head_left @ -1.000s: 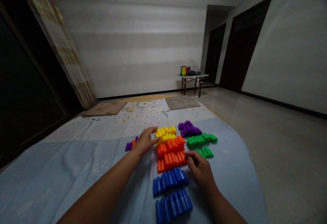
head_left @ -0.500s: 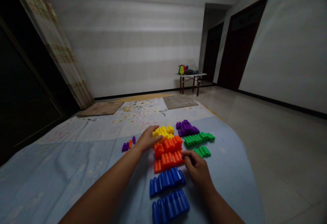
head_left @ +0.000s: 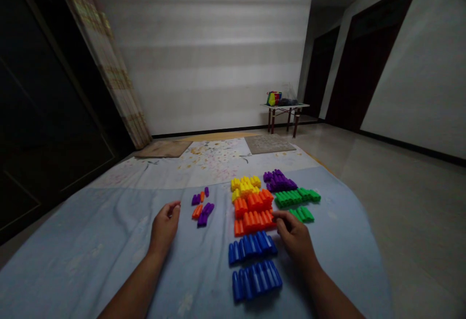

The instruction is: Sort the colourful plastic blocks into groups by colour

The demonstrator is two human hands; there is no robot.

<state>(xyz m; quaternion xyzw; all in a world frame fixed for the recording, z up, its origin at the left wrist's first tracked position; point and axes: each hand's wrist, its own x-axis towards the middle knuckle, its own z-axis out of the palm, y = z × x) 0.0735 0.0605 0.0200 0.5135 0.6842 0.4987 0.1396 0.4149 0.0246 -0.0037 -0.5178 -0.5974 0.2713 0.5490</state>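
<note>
Several short plastic pieces, shaped like ribbed tubes, lie sorted by colour on the cloth. My left hand (head_left: 165, 224) is over the cloth on the left, fingers curled in and nothing visible in them. Beside it is a small loose group with purple pieces (head_left: 206, 214) and orange pieces (head_left: 197, 211). My right hand (head_left: 295, 236) is half curled, thumb apart from the fingers, its fingertips at the right end of the orange rows (head_left: 257, 220). Yellow pieces (head_left: 245, 184) lie behind the orange; blue rows (head_left: 257, 280) lie in front. Green pieces (head_left: 296, 196) are beyond my right hand.
A purple pile (head_left: 279, 181) lies at the far right of the groups. The blue cloth (head_left: 91, 241) covers a low, wide surface. Two mats (head_left: 270, 144) are at its far edge. A small table (head_left: 284, 106) with a colourful bag stands by the wall.
My left hand has left the yellow and orange pieces and moved left and nearer, its fingers curling in. My right hand stays at the orange row's end. The view has turned slightly left.
</note>
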